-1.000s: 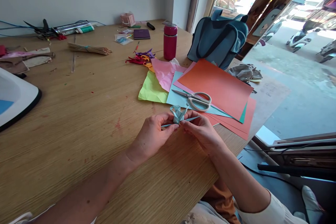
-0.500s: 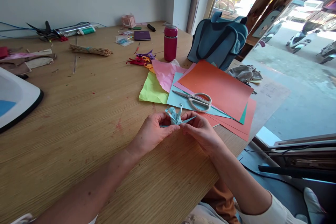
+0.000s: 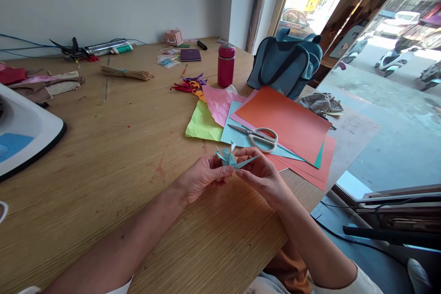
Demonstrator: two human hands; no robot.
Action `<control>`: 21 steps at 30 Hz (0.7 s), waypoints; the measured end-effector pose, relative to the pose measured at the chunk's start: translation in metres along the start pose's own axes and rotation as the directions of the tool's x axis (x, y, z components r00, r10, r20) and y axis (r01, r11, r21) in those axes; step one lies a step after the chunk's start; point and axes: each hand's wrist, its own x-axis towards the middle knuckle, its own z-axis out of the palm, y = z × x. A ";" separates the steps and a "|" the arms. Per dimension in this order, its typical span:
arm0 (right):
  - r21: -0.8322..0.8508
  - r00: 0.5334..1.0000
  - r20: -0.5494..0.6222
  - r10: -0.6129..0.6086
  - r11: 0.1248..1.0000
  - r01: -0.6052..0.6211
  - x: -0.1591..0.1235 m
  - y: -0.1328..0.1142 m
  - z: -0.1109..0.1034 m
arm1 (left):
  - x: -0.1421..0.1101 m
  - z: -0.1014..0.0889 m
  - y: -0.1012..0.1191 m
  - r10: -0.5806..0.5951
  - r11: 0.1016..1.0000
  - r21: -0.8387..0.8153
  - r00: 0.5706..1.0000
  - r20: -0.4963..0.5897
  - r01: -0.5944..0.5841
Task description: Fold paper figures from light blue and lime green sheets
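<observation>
Light-blue paper figure [image 3: 227,158] held in the fingers of the left hand [image 3: 198,178] over the wooden tabletop [image 3: 144,147]

The paper figure is creased into sharp folds, with narrow strips raised at its top and a long, tapering point extended between two and three o'clock. It is pinched between thumb and fingers by the left hand, at its eight o'clock side. The fingers of the right hand [image 3: 263,179], at four o'clock from it, are curved in a narrow gap about the tapering point; whether the point is gripped by them cannot be told.

From the figure, metal-bladed scissors [image 3: 253,136] with pale loop handles are laid at two o'clock, near a smooth, flat orange sheet [image 3: 284,115]. At eleven o'clock, wrinkled lime-green paper [image 3: 204,123] is partly covered by crumpled pink paper [image 3: 218,104]. A glossy, cylindrical red bottle [image 3: 226,69] is stood upright at twelve o'clock, a soft blue bag [image 3: 272,62] is placed at one, and a bound bundle of thin sticks [image 3: 134,74] is seen toward ten.
</observation>
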 end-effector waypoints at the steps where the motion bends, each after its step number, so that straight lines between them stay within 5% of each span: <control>1: -0.012 0.999 0.020 -0.028 1.000 0.028 0.000 0.001 0.000 | 0.000 -0.001 0.000 -0.042 0.998 -0.047 0.999 0.021 0.043; 8: -0.214 0.988 0.039 -0.148 0.965 0.153 -0.003 0.006 0.000 | 0.002 0.001 -0.004 -0.139 0.984 -0.102 0.986 0.088 0.148; 11: -0.329 0.972 -0.024 -0.233 0.920 0.212 -0.004 0.005 0.001 | 0.002 0.003 -0.004 0.106 0.983 0.160 0.989 -0.099 -0.089; 13: -0.443 0.955 -0.077 -0.288 0.868 0.226 -0.003 0.004 0.002 | -0.001 0.004 -0.001 0.433 0.817 0.493 0.883 -0.180 -0.300; 15: -0.565 0.933 -0.104 -0.344 0.792 0.229 -0.002 0.003 0.002 | -0.007 0.006 0.003 0.630 0.559 0.722 0.775 -0.050 -0.407; 17: -0.635 0.920 -0.093 -0.380 0.735 0.239 -0.001 0.004 0.003 | -0.012 0.009 0.006 0.642 0.440 0.776 0.763 0.080 -0.451; 21: -0.629 0.934 -0.032 -0.356 0.734 0.258 -0.002 0.004 0.003 | -0.015 0.013 0.003 0.591 0.467 0.788 0.804 0.060 -0.402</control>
